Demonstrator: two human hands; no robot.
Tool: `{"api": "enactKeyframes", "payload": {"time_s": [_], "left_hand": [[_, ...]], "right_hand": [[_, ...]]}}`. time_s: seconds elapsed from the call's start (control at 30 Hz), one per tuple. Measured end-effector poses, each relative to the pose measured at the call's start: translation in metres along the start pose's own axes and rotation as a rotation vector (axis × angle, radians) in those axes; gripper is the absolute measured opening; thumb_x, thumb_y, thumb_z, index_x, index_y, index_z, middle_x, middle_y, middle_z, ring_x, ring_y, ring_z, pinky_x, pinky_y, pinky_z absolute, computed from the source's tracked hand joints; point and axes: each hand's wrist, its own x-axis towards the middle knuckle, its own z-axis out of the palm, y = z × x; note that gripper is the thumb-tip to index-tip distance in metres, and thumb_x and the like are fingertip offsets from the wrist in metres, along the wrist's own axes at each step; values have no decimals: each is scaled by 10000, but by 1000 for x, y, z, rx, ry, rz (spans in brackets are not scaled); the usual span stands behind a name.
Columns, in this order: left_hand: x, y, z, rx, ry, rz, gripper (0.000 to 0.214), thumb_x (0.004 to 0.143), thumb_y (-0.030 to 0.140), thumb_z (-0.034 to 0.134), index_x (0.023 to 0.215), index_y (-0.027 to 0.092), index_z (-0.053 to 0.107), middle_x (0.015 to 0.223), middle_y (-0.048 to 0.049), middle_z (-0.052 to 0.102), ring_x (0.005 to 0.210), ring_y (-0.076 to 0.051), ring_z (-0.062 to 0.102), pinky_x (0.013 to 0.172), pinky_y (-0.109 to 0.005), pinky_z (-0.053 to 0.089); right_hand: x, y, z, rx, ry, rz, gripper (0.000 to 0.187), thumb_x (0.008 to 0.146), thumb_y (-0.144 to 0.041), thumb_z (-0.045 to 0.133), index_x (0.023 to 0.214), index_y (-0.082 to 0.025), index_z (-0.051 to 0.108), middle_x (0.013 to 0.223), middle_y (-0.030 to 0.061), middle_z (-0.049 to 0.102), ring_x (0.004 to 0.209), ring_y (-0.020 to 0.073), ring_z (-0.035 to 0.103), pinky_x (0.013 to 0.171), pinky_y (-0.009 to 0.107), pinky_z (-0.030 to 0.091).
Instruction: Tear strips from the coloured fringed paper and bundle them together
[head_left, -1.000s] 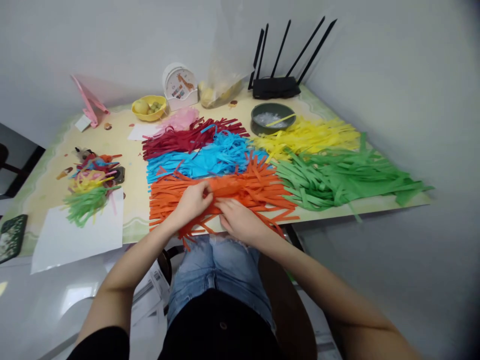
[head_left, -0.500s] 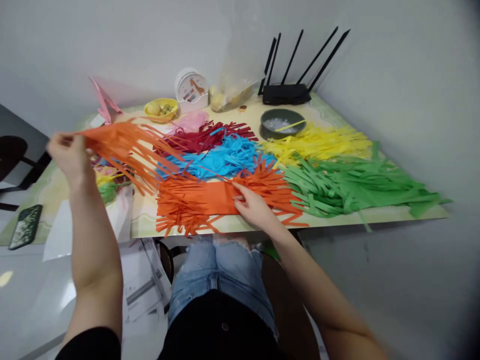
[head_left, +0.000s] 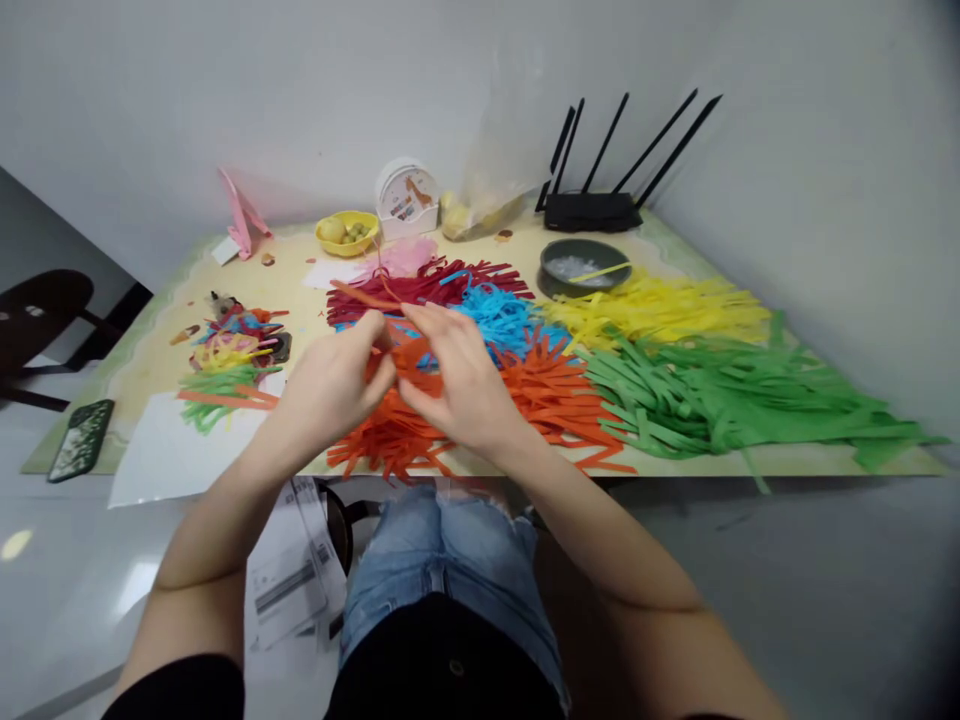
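Both my hands meet above the near middle of the table over the pile of orange fringed paper (head_left: 551,395). My left hand (head_left: 330,385) is closed, pinching a bunched orange fringed piece (head_left: 409,362). My right hand (head_left: 461,385) curls over the same piece from the right, fingers closed on it. Orange strips (head_left: 364,295) stick up to the left above my fingers. Behind my hands lie a blue pile (head_left: 502,315) and a dark red pile (head_left: 427,285).
Yellow strips (head_left: 660,305) and green strips (head_left: 720,400) cover the table's right side. A small multicolour bundle (head_left: 225,365) lies on white paper (head_left: 161,460) at left, a phone (head_left: 81,438) beyond. A dark bowl (head_left: 583,265), router (head_left: 592,208), yellow bowl (head_left: 346,230) stand at the back.
My left hand, which held an orange fringed sheet out to the far left, has come back to the middle. Both hands now gather that orange piece together above the pile.
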Motion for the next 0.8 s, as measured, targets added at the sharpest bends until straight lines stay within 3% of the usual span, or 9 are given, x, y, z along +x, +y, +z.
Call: {"api": "enactKeyframes", "payload": {"time_s": [0.13,0.27,0.4,0.5,0.6,0.73,0.8], "left_hand": [[-4,-1,-5,-77,-21,17,14,855,194,526,849,207,525,758,-2,643,648,-151,586,626,-253,390],[-2,-8,-10,-186,-20,15,31,865,208,521,851,189,542,747,4,622,657,-135,558,645,-247,402],[8,-21,-10,-368,-91,48,104,840,239,582,890,160,626,842,-16,683,748,-144,601,693,-246,438],[15,-29,-9,-427,-140,24,175,864,268,571,759,144,636,702,-11,640,651,-133,552,611,-242,403],[17,-34,-8,-553,-101,13,147,850,262,601,819,132,663,678,-2,634,610,-122,538,584,-230,408],[15,-42,-8,-732,-19,41,314,771,168,637,1062,159,753,1004,-61,753,854,-177,665,755,-252,509],[13,-45,-8,-813,-32,62,365,764,133,641,1091,198,788,1075,-67,766,945,-200,686,856,-285,524]], "right_hand": [[4,15,2,-2,-63,46,470,847,-136,543,1313,-126,602,1298,156,682,1265,310,567,1091,477,452],[13,21,-25,42,-199,174,238,894,-174,514,1038,-164,703,955,96,762,885,246,696,818,349,520],[28,19,-54,153,-172,222,136,851,-187,568,911,-179,690,811,26,735,714,169,654,679,266,459],[33,22,-66,172,-195,228,91,827,-198,599,861,-178,681,774,15,712,673,150,607,655,263,429],[31,28,-70,291,-256,244,89,803,-181,600,850,-176,676,769,12,697,673,145,596,643,261,432],[22,34,-71,471,-141,262,255,755,-149,596,976,-191,715,932,33,727,783,161,646,676,267,488],[19,36,-72,519,-116,248,310,726,-120,575,967,-212,748,949,30,740,834,175,671,725,284,521]]}}
